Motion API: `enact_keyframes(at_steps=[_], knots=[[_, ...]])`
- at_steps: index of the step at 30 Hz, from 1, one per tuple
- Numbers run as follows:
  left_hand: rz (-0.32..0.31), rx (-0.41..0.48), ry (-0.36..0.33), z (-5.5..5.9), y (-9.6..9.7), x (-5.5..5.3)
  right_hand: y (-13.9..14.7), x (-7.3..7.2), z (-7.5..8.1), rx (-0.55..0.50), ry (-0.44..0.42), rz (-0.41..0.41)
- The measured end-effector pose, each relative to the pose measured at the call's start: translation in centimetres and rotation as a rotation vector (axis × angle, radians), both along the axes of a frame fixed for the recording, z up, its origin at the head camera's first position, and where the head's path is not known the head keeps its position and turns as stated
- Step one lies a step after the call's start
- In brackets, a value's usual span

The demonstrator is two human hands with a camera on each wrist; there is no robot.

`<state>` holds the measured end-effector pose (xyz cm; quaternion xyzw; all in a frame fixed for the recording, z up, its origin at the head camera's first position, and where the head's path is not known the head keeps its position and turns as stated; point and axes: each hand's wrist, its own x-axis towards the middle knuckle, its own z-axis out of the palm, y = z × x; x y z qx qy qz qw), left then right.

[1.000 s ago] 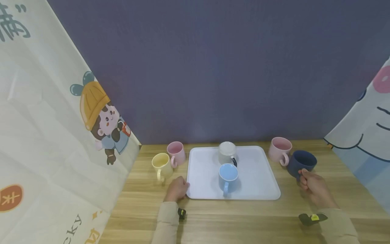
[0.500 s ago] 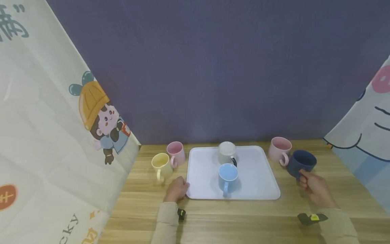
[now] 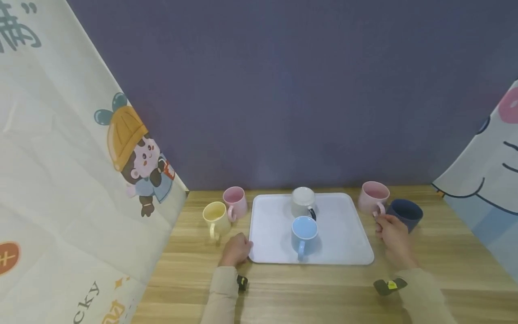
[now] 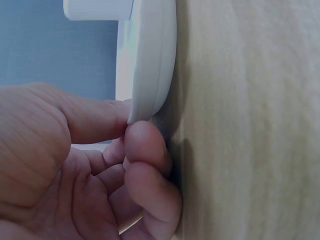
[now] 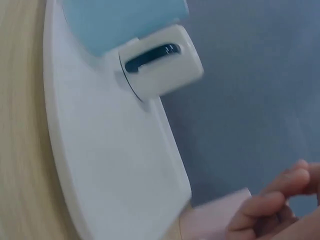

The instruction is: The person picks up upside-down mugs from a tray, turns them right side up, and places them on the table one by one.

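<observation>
A: Dark purple backdrop [image 3: 259,90] along the far edge of the wood-grain desk [image 3: 299,297]. Head view: where is the right pink mug [image 3: 372,198]?

B: Upright, axis vertical, on the desk just off the far right corner of the white tray [image 3: 267,225]. Its handle [image 3: 381,208] points to the desk's near edge, toward the right hand [image 3: 394,235]. From those fingers the mug lies toward the far edge, slightly left. Left hand [image 3: 236,249] is well apart from it.

A: State of the right grip?

B: Cannot tell. Fingertips overlap the handle's lower end; contact unresolved.

A: Others?

B: Light-blue mug [image 3: 304,234] and white mug [image 3: 301,202] on the tray; yellow mug [image 3: 216,220] and left pink mug [image 3: 235,204] off its left edge; navy mug [image 3: 406,212] beside the right pink mug, partly hidden, handle out of sight.

A: Left wrist view?

B: Left grip clamped on the tray rim near its near left corner, thumb above, forefinger against the underside. Pale object cut off at top; identity uncertain.

A: Right wrist view?

B: Fingers bent, hand cropped at right, slightly blurred. Right pink mug partly behind them, cut off below; its handle cannot be made out.
</observation>
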<state>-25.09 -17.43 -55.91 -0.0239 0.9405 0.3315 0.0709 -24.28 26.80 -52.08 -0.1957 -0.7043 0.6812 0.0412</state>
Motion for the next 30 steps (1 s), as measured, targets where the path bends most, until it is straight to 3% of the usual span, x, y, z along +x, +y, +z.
enact_keyframes(at_steps=[10, 19, 30], knots=[[0.007, -0.001, 0.000, 0.1, -0.2, -0.1, -5.6, -3.8, -1.8, 0.186, -0.016, 0.341], [0.007, -0.003, 0.010, 0.1, 0.1, 0.0, -9.5, -5.9, -2.4, 0.184, -0.003, 0.449], [0.007, 0.002, 0.013, 0.0, 0.0, 0.1, -10.9, -7.6, -3.3, 0.153, 0.014, 0.502]])
